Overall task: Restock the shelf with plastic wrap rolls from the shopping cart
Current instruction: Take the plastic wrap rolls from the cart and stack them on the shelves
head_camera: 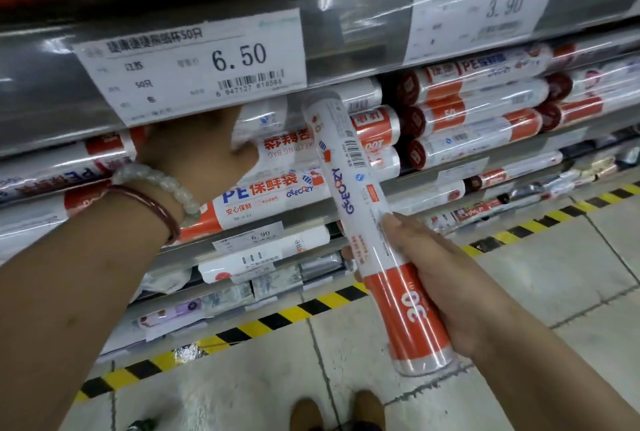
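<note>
**One roll in hand, the other hand deep in the shelf**

We hold a plastic wrap roll [367, 223] in our right hand [436, 278], fingers curled round its lower half just above the orange band marked "30". The roll tilts up and away from us, its far end reaching the lip of the shelf [194, 112] beside the stacked rolls [263, 195] already lying there on their sides.

Our left hand [197, 150] reaches into that same shelf, under the price tag [190, 67] reading 6.50. Its back faces us and the fingers disappear behind the shelf rail, so we cannot tell whether they grip anything. The thumb lies against a white and orange roll. A pale bead bracelet [162, 185] and a dark red bangle [152, 205] sit on the wrist.

More rolls with dark red ends [415, 122] are stacked to the right. Below runs yellow-and-black floor tape [284, 316] across pale tiles, with the toes of brown shoes [339, 410] at the bottom edge.
</note>
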